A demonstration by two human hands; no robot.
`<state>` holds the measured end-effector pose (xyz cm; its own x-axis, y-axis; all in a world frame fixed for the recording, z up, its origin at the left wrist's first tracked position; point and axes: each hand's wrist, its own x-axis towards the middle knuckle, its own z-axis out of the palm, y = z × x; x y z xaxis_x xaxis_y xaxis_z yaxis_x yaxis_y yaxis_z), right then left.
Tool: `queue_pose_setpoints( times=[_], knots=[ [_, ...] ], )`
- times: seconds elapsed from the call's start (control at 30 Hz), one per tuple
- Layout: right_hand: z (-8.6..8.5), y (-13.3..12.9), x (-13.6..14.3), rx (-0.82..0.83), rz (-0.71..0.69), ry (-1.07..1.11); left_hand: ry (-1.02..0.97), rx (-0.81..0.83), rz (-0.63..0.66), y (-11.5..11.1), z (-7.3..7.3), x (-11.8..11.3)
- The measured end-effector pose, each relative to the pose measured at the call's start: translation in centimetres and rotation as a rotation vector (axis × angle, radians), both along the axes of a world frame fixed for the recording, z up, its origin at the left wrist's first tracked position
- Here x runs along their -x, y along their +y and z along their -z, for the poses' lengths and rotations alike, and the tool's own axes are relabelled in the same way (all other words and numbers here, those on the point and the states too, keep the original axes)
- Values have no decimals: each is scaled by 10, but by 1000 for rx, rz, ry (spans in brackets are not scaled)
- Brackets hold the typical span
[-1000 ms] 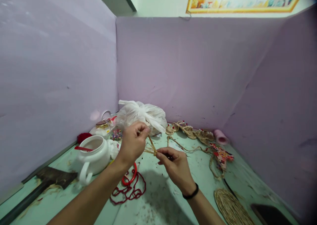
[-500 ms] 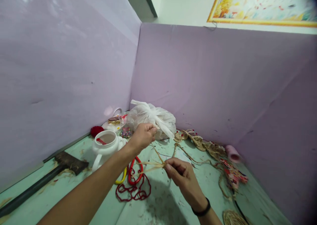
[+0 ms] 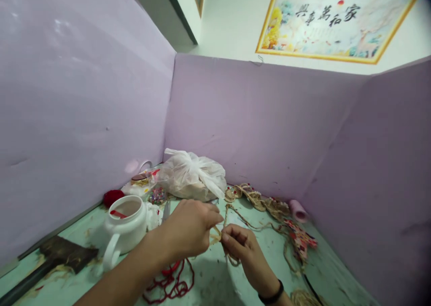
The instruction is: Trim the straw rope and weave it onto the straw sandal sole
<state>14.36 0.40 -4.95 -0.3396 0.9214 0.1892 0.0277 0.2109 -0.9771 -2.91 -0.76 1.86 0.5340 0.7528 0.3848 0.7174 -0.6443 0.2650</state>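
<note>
Thin, pale straw strands [image 3: 216, 237] run between my two hands, above the green tabletop. With thumb and forefinger, my right hand [image 3: 241, 246] pinches the point where the strands come together. A braided straw cord [image 3: 233, 259] hangs in a loop below those fingers. My left hand [image 3: 192, 227] is close by on the left, its back to me and its fingers curled over the strands. Its thumb and fingertips are partly hidden. Beneath my left forearm lies tangled dark red yarn [image 3: 182, 288], with part of a red ring showing.
At left stand a white pot [image 3: 129, 220] and a dark-handled hammer-like tool [image 3: 67, 254]. A tied white plastic bag [image 3: 193, 173] sits in the back corner. Straw braids [image 3: 256, 198], a pink spool [image 3: 298, 210] and patterned red cloth [image 3: 301, 238] line the right. Purple panels [image 3: 249, 117] enclose the table.
My left hand has come down and closer to my right hand, now in front of the strands. My right hand keeps its pinch. The view has tilted up, showing more of the wall picture.
</note>
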Motion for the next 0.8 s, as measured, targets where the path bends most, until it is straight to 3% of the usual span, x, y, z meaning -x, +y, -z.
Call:
queue_pose_setpoints(
  times=[0.07, 0.2, 0.4, 0.53, 0.67, 0.8],
  knots=[
    [-3, -2, 1, 10, -46, 35, 60, 105, 15, -2, 1, -1],
    [-8, -6, 5, -16, -41, 56, -51, 246, -15, 9, 6, -1],
    [-4, -12, 16, -319, 138, -91, -197, 377, -79, 23, 16, -8],
    [0, -15, 20, -501, 274, -178, -218, 480, 34, 25, 19, -5],
    [0, -17, 22, -393, 311, -125, -332, 663, 146, 27, 16, 2],
    [0, -20, 24, -278, 334, -95, -403, 710, 105, 29, 14, 5]
  ],
)
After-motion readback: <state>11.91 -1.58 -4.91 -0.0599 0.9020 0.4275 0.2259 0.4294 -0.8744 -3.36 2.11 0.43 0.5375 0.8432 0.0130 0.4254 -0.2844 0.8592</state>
